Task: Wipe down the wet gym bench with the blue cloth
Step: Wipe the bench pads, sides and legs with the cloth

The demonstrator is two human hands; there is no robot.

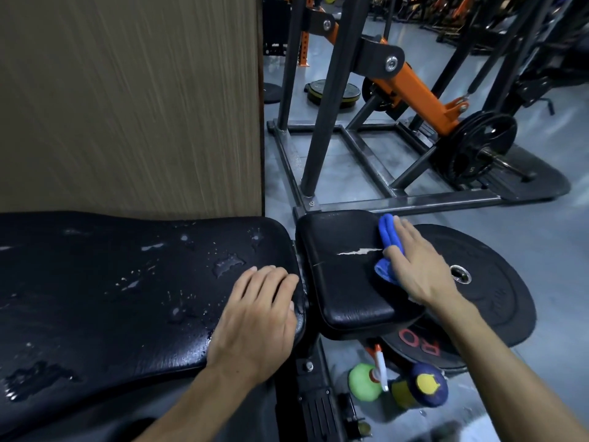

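The black gym bench has a long back pad (111,291) dotted with water drops and small puddles, and a smaller seat pad (341,282) to its right with a white tear in the vinyl. My left hand (258,317) lies flat, palm down, on the right end of the long pad, holding nothing. My right hand (417,266) presses the folded blue cloth (387,237) onto the right edge of the seat pad. Most of the cloth is hidden under my palm.
A black weight plate (484,301) lies on the floor just right of the seat. Below it stand a green spray bottle (366,381) and a blue-and-yellow dumbbell (424,386). A wooden panel (127,100) rises behind the bench. A black and orange machine frame (398,90) fills the back.
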